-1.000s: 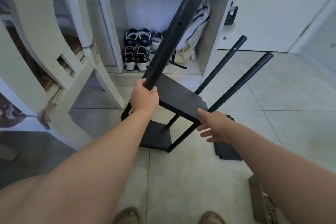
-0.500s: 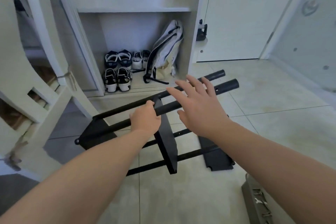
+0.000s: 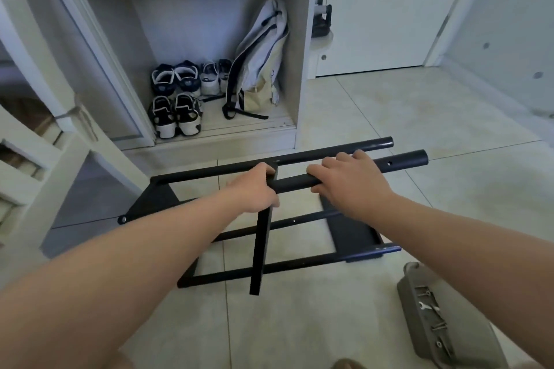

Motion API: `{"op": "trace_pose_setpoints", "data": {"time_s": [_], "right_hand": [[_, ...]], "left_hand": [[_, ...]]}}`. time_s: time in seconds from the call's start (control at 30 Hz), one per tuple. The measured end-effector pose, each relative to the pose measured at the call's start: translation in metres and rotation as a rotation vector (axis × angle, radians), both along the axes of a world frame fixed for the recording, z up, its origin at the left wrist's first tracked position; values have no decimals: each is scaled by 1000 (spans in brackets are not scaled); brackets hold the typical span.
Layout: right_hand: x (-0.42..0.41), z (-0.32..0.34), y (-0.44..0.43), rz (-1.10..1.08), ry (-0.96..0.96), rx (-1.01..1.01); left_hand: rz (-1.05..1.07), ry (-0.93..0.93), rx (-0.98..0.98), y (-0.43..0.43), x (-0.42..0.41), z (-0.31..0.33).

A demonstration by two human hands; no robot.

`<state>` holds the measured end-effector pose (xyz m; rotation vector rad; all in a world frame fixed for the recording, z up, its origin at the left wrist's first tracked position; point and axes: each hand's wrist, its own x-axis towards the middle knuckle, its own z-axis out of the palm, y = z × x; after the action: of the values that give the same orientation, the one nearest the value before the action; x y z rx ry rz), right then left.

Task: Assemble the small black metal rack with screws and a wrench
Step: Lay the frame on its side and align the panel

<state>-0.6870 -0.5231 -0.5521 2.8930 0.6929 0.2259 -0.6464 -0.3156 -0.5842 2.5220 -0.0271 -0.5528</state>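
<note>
The black metal rack [image 3: 295, 263] lies on its side on the tiled floor, its four tubes running left to right. One shelf panel [image 3: 261, 249] stands on edge in the middle; another closes the left end [image 3: 153, 202]. My left hand [image 3: 254, 189] grips the near upper tube beside the middle shelf. My right hand [image 3: 347, 181] curls over the same tube [image 3: 401, 160] further right. A loose black shelf panel [image 3: 349, 232] lies flat on the floor under the tubes. A small wrench [image 3: 427, 306] and screws [image 3: 439, 326] lie on a grey tray [image 3: 467, 335] at the lower right.
An open white cupboard holds several shoes [image 3: 177, 99] and a backpack [image 3: 260, 60] just behind the rack. A white chair frame [image 3: 45, 159] stands at the left. A closed white door [image 3: 386, 9] is at the back right. My foot [image 3: 347, 364] shows at the bottom edge.
The rack was tipped from leaning upright down onto its side. My right hand left the shelf edge, hovered open over the tubes, and now curls round the upper tube.
</note>
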Motion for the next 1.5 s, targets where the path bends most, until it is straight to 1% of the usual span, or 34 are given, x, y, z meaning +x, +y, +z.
{"op": "trace_pose_setpoints", "data": {"time_s": [0.03,0.1,0.13,0.2,0.27,0.33,0.47,0.53,0.63,0.73,0.9,1.27,1.4,1.5], "right_hand": [[-1,-3,-5,5,3,10],[-3,-8,-13,19,3,28],[-4,-11,-16,30,-6,25],[-5,-16,-20,53,-40,14],[-5,-20,-21,54,-75,24],[-5,-24,-22,58,-76,35],[-6,-32,-24,43,0,27],[-7,-35,-25,43,8,25],[-8,-38,-22,26,39,44],[-8,-44,-22,-13,109,43],[-7,-52,-19,-91,220,33],[2,-67,-11,-159,438,55],[8,-76,-10,-171,463,52],[12,-83,-11,-190,490,50]], "left_hand": [[3,131,-120,4,3,5],[2,281,-284,11,9,8],[15,323,-308,12,12,7],[97,377,-290,11,19,0],[194,381,-239,8,27,-11],[227,394,-235,6,32,-18],[203,520,-378,12,36,-21],[208,555,-426,15,36,-22],[211,569,-430,16,34,-24],[205,545,-393,16,32,-27],[229,500,-388,16,33,-39],[184,467,-344,20,42,-66],[188,461,-388,23,46,-76],[185,491,-448,25,47,-84]]}}
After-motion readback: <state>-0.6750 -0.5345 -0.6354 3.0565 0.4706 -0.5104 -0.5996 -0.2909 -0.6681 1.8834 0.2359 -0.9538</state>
